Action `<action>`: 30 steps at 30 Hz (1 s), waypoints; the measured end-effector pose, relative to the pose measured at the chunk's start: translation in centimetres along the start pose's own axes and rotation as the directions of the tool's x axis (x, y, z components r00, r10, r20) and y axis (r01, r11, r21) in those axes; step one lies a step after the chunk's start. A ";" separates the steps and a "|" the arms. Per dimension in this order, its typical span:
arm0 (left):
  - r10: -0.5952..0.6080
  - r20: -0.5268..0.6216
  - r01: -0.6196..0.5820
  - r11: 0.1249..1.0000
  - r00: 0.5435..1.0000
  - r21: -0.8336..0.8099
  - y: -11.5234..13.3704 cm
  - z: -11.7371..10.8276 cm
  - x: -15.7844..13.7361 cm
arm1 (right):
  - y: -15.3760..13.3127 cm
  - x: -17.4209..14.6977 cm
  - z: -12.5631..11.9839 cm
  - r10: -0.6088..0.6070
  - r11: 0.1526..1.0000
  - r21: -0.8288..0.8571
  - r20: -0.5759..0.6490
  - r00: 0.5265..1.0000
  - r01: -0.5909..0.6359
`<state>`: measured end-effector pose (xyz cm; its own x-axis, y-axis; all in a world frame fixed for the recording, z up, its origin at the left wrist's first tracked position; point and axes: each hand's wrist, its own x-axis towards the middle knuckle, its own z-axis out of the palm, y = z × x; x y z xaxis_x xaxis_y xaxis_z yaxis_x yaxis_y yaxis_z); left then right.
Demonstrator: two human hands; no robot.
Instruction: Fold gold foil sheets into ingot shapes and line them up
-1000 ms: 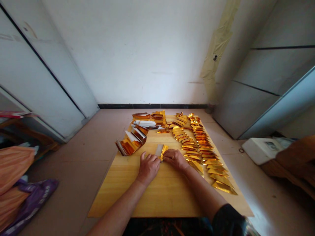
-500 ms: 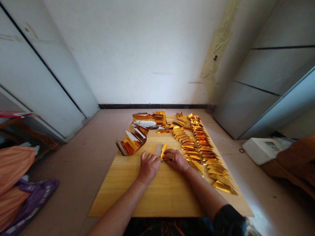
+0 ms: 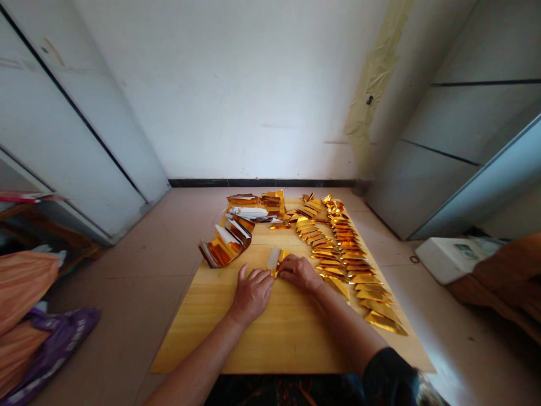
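A small gold foil paper sheet (image 3: pixel 273 258) is laid near the middle of the wooden bench (image 3: pixel 236 349), its pale back shown on the left and a gold strip on the right. Its near end is touched by the fingertips of the left hand (image 3: pixel 251 294), whose thumb is spread wide of the fingers. The right hand (image 3: pixel 301 272) is held narrow, with bent fingers set against the gold strip; whether the paper is pinched there cannot be told.

Curled foil sheets (image 3: pixel 226 252) are stacked at the left edge. A white bundle (image 3: pixel 249 212) is placed near the far left corner, with more gold foil around it. Along the right edge, folded foil pieces (image 3: pixel 354 264) are lined up in an overlapping row, and a second row (image 3: pixel 322 248) is set just inside it.
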<state>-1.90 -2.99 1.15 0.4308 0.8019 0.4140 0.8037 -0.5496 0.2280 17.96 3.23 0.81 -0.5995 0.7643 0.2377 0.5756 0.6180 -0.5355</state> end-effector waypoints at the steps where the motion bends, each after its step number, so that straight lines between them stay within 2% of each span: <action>1: 0.000 0.004 0.000 1.000 1.000 0.003 0.0 0.0 0.0 | -0.2 0.1 -0.1 0.015 1.000 -0.011 0.007 1.000 -0.015; 9: 0.028 0.026 -0.028 1.000 0.999 -0.011 -0.7 -0.2 0.3 | -1.7 0.7 -0.9 0.220 0.966 -0.159 0.087 0.972 -0.204; 14: 0.066 0.069 -0.063 0.997 0.995 -0.047 -1.2 -0.2 0.5 | -2.9 1.3 -1.4 0.307 0.926 -0.267 0.120 0.944 -0.267; 30: 0.052 0.071 -0.051 0.999 0.996 -0.006 -1.1 0.4 0.0 | -3.6 1.8 -0.5 0.416 0.859 -0.356 0.070 0.907 -0.367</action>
<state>-2.57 -2.29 0.57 0.4999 0.7871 0.3615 0.7779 -0.5915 0.2122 15.14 2.47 3.58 -0.3429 0.9372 -0.0643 0.9128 0.3163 -0.2584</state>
